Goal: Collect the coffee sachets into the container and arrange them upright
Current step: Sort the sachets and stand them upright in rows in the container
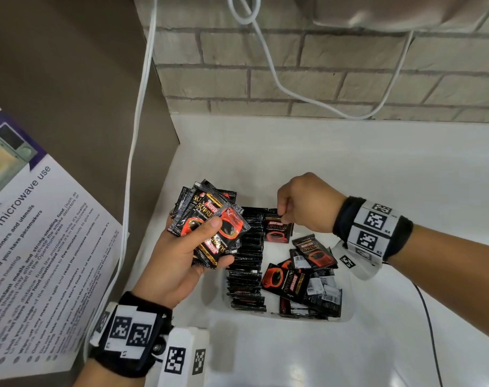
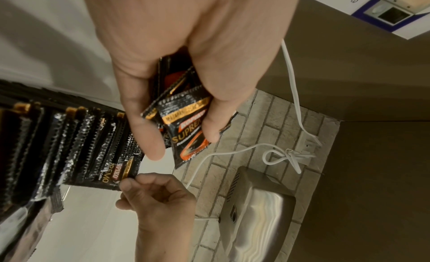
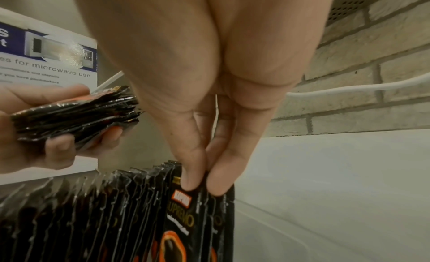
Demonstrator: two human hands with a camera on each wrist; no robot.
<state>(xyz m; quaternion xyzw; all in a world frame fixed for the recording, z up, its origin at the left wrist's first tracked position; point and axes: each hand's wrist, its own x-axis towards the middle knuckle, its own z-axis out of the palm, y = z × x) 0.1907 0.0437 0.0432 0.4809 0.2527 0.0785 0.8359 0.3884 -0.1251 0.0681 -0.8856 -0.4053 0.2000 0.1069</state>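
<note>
A clear container [image 1: 346, 317] on the white counter holds a row of upright black coffee sachets [image 1: 248, 261] along its left side, and several loose sachets [image 1: 307, 277] lie flat on its right. My left hand [image 1: 179, 255] grips a stack of sachets [image 1: 209, 227] above the container's left edge, thumb on top. My right hand [image 1: 302, 202] pinches the top edge of the upright sachet [image 1: 276, 229] at the row's far end, between thumb and fingertips [image 3: 193, 181]. The left wrist view shows the stack of sachets [image 2: 184, 122] and the pinched sachet [image 2: 111, 176].
A brown side panel [image 1: 70, 79] with a microwave notice [image 1: 36, 247] stands at the left. A brick wall [image 1: 321, 65] with white cables [image 1: 137, 135] runs behind. A metal appliance [image 2: 256, 210] hangs above on the wall. A thin black wire [image 1: 430, 331] lies on the counter at right.
</note>
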